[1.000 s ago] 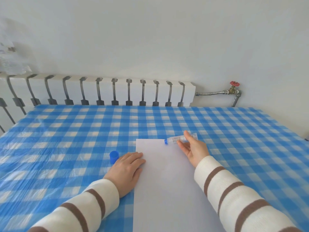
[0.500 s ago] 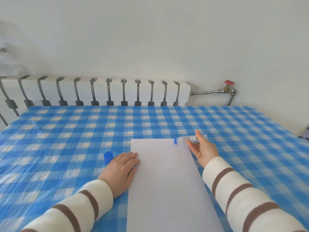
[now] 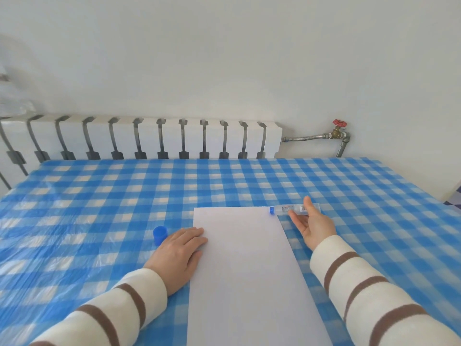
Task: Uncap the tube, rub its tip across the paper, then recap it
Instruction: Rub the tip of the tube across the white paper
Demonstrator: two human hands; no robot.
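A white sheet of paper [image 3: 247, 265] lies lengthwise on the blue checked tablecloth. My left hand [image 3: 178, 255] rests flat on the paper's left edge, fingers together, holding nothing. A blue cap [image 3: 159, 234] stands upright on the cloth just left of that hand. The clear tube [image 3: 287, 210] lies nearly level, its blue tip touching the paper's far right corner. My right hand [image 3: 313, 224] pinches the tube's rear part between thumb and fingers, palm turned up.
The table [image 3: 99, 196] is covered in checked cloth under a clear plastic film. A white radiator [image 3: 149, 138] runs behind the far edge, with a pipe and red valve [image 3: 339, 123] at the right. The wall is close behind.
My right hand has slid the tube's tip to the right along the paper's far edge, from near the middle to the right corner. The left hand and cap stayed put.
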